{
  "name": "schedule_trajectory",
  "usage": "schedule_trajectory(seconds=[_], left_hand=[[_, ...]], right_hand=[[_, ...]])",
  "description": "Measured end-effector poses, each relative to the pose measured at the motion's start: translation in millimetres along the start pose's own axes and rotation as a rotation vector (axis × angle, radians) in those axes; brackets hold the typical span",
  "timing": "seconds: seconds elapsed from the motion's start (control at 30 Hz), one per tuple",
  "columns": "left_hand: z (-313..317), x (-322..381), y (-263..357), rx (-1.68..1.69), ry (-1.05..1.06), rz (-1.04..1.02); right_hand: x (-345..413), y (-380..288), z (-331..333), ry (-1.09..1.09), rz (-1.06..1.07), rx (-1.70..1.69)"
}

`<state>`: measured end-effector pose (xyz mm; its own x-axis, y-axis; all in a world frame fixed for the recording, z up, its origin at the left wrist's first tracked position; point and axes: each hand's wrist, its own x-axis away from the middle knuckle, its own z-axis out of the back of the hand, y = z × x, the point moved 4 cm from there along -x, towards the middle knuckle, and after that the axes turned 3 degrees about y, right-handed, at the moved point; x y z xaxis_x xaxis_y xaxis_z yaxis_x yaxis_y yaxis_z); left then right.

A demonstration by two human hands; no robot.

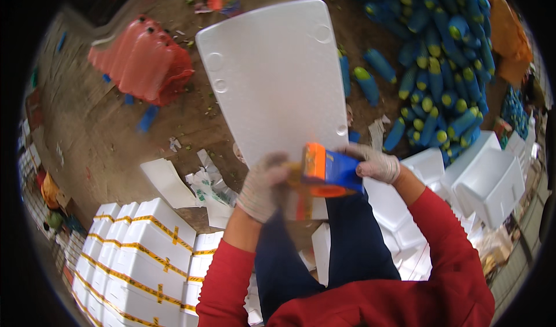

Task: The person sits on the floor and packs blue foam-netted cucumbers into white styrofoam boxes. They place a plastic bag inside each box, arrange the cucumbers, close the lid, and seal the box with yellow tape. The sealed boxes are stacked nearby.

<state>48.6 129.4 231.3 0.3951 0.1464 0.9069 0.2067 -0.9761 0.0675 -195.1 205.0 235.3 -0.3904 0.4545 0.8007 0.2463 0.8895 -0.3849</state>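
My right hand [377,164], in a pale knitted glove, grips a blue and orange tape dispenser [336,170] by its blue end. My left hand [266,186], gloved too and blurred, is at the dispenser's left side. Its fingers meet a short stretch of yellow tape [295,173] there, but blur hides whether they pinch it. Just beyond both hands stands a white foam box [278,79], its broad smooth face turned up and round marks near the corners. The dispenser overlaps the near edge of this face.
Taped white foam boxes [147,249] are stacked at lower left. Open foam boxes [486,179] lie at right. Blue-wrapped green vegetables [438,75] are heaped at upper right, several lying loose. A red plastic-wrapped bundle [143,62] and foam scraps [169,183] rest on the dirty floor.
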Motion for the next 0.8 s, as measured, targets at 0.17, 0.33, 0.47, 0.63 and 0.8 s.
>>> schedule_trajectory(seconds=[0.17, 0.33, 0.47, 0.63, 0.8], left_hand=[[34.0, 8.9, 4.8, -0.323, 0.113, -0.213], [88.3, 5.1, 79.0, -1.022, 0.350, -0.808], [164.3, -33.3, 175.1, -1.192, 0.733, -0.940], [171.2, -166.0, 160.3, -1.113, 0.907, -0.564], [172.2, -228.3, 94.3, -1.028, 0.934, -0.257]], right_hand=[[-16.3, -6.6, -56.3, -0.324, -0.220, -0.272], [-53.4, -69.2, -90.3, -0.240, -0.291, 0.553], [-89.5, -142.2, -89.1, 0.058, -0.074, 1.425], [-143.8, -171.0, -96.3, 0.183, -0.196, 1.640], [-157.9, -168.9, -88.5, 0.199, -0.238, 1.686]])
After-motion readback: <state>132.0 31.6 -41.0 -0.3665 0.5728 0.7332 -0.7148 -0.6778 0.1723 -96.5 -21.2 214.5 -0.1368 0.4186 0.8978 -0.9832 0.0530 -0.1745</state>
